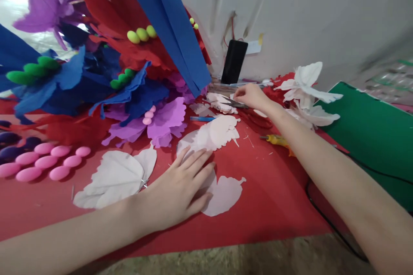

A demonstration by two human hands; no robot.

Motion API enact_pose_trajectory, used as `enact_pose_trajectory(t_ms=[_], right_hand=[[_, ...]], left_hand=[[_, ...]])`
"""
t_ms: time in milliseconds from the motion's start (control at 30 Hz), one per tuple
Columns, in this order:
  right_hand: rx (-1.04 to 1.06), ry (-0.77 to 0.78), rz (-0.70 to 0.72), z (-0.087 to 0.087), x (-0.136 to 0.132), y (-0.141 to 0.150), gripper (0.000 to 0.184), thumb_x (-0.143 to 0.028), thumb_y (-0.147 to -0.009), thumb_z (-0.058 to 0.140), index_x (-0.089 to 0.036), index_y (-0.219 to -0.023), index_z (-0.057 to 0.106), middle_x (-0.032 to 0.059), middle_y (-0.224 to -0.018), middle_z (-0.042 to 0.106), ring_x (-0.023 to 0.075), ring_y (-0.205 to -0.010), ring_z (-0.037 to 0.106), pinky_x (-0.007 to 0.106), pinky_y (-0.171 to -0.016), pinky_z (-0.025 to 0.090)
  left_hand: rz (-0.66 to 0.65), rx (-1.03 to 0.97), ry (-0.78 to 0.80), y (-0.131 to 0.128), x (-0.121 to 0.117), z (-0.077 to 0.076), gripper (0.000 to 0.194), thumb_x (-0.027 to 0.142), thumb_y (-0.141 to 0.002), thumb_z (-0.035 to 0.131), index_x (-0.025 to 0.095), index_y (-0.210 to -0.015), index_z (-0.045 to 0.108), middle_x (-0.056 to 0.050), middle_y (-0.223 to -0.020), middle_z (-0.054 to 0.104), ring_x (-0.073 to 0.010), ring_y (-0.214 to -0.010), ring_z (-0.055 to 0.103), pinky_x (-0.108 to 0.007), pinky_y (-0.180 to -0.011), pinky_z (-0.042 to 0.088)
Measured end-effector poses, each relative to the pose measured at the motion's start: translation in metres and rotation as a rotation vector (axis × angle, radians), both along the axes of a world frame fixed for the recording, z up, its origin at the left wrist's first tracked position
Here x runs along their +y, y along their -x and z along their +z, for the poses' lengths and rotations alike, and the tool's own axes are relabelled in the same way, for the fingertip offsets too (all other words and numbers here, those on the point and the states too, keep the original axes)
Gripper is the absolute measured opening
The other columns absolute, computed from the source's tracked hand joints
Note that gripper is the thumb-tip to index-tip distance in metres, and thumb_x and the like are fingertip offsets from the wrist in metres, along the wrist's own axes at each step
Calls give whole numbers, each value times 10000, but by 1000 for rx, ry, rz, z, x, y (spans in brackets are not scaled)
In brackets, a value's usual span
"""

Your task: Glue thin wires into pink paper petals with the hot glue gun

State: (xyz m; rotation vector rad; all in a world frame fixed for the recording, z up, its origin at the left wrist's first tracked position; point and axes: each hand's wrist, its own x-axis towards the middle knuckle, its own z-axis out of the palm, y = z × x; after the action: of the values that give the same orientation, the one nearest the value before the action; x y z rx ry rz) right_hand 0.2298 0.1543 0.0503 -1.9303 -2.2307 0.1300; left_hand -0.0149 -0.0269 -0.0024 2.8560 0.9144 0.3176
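My left hand [185,184] lies flat with its fingers stretched over a white wing-shaped cutout [226,195] on the red tabletop. Just beyond its fingertips is another white scalloped cutout [213,135]. My right hand [253,96] reaches to the back of the table, fingers curled together beside a pile of small white cutouts [221,101]. Right under it are scissors [237,104] with dark blades and red handles; what its fingertips pinch, if anything, is hidden. A white butterfly-like piece with metal clips [118,176] lies left of my left hand.
Blue, red and purple fabric butterflies [138,94] crowd the left. Pink egg-shaped pieces [45,162] lie before them. A dark phone [234,61] leans at the back wall. A yellow-handled tool [277,140], white butterflies [306,90] and a green board [371,137] are at right.
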Motion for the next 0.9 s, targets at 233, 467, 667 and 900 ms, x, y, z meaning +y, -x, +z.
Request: enact_pose_trajectory(t_ms=[233,467,667,900], right_hand=[[-174,29,-98,-17,27,-33,323,-357,-872,512,-158,-1125,539,74,-1126,562,172,-971,565,381,-822,495],[-281,-44,-41,-20,51,-38,334,-359,-875,506,-158,-1141,530,80,-1150,552,179,-994,558,398,-840,488],[-381,-74,17,-23,82,-19,331,-358,-877,504,-165,-1144,530,82,-1160,547,178,-998,555,396,-843,487],[-525,-55,-15,-24,96,-14,333,-358,-872,512,-162,-1142,531,83,-1151,550,177,-993,558,387,-836,490]], left_hand=[[36,39,3,0,-1,-4,425,332,-889,418,111,-1247,478,-172,-1385,429,-306,-1314,347,-562,-1068,287],[28,82,12,-1,0,-2,455,305,-872,449,86,-1271,465,-198,-1368,444,-348,-1286,379,-619,-1015,327],[12,128,-16,-2,1,6,488,339,-864,466,87,-1282,467,-199,-1368,443,-358,-1260,416,-611,-1004,352],[16,120,-38,-2,2,12,487,370,-844,496,120,-1262,501,-167,-1348,479,-328,-1239,454,-541,-1002,397]])
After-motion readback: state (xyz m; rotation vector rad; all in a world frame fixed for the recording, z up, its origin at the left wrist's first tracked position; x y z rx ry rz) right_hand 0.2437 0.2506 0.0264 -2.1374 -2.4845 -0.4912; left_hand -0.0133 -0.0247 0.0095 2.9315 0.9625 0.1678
